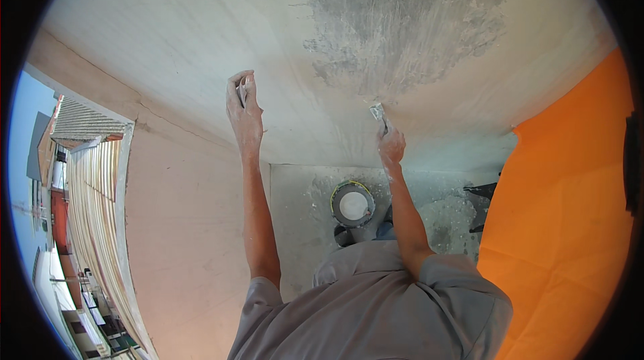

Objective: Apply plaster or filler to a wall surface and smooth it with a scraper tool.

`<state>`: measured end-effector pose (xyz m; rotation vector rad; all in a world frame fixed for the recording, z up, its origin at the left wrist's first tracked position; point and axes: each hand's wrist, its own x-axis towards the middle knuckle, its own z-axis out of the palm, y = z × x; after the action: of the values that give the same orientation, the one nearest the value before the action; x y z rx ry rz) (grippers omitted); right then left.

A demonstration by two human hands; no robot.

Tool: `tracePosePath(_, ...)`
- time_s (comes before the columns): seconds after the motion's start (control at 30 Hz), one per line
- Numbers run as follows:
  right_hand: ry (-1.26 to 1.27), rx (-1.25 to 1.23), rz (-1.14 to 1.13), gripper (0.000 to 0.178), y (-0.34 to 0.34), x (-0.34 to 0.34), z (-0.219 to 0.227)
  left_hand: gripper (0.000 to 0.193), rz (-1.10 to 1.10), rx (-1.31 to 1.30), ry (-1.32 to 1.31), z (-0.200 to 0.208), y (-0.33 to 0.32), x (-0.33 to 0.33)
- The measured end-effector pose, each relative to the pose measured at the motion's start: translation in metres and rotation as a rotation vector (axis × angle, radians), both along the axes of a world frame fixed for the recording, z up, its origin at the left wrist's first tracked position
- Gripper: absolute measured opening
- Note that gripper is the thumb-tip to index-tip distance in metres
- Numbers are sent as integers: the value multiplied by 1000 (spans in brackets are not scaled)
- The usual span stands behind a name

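In front of me is a pale wall with a rough dark grey patch on its upper part. My right hand grips a small putty knife, its whitened blade pointing up at the wall just below the patch. Raised further left, my left hand has its fingers curled toward the thumb. Something greyish shows between them, too small to make out. White dust coats both hands.
By my feet, a round bucket holds white paste. The floor is spattered white. An orange sheet hangs at the right, near dark objects. On the left, beyond a low wall, are roofs and buildings.
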<state>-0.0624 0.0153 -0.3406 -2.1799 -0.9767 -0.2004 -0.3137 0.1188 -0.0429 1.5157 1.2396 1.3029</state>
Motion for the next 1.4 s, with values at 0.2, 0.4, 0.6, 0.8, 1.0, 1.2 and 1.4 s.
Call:
tracePosePath(0.2, 187, 1, -135, 42, 14, -14, -27, 38, 235, 796, 431, -27, 77, 53)
tracePosePath(0.4, 275, 115, -183, 51, 28, -19, -42, 51, 452, 1050, 227, -46, 119, 81)
tracePosePath(0.6, 621, 130, -202, 60, 34, -37, -32, 53, 667, 1144, 380, -62, 147, 82)
tracePosePath(0.8, 373, 43, -240, 46, 32, -26, -38, 59, 571, 1159, 186, -66, 149, 83)
tracePosePath(1.0, 317, 88, -194, 46, 27, -20, -42, 60, 584, 1161, 224, -67, 149, 85)
tracePosePath(1.2, 542, 87, -128, 66, 33, -19, -34, 59, 601, 1133, 178, -69, 154, 86)
tracePosePath(1.4, 866, 257, -67, 64, 44, -31, -43, 59, 599, 1101, 217, -68, 152, 88)
